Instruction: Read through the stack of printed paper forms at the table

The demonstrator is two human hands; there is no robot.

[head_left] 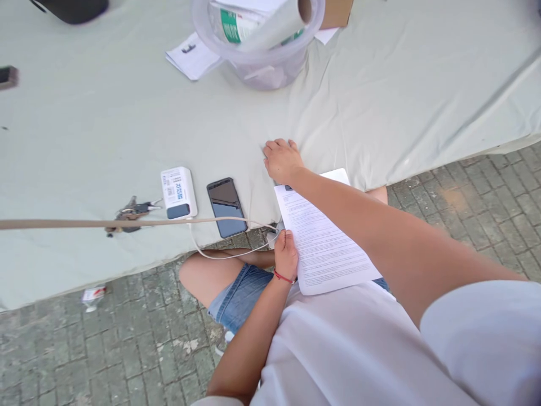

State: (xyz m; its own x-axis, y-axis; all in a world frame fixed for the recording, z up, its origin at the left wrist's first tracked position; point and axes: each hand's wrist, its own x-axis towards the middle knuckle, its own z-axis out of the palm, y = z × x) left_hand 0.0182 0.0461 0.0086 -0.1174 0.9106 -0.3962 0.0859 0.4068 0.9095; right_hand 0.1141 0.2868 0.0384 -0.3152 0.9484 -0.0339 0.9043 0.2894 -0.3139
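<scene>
My left hand [286, 256], with a red string bracelet at the wrist, is closed beside the left edge of the printed sheets [327, 242] on my lap. A small grey thing [273, 239] and the end of a white cable [220, 257] meet its fingers; what they grip is partly hidden. My right hand [282, 160] rests palm down on the pale tablecloth [127, 113], fingers a little apart, holding nothing. Its forearm crosses over the sheets, which have a dark clip [288, 187] at the top. Left of the hands lies a dark phone [227, 207].
A white power bank [178, 193] and keys [133, 215] lie left of the phone, with a beige cord [84, 223] stretched across. Farther back stand a clear plastic tub [270, 70] with a roll inside, folded papers [193, 56] and a cardboard box [336, 14].
</scene>
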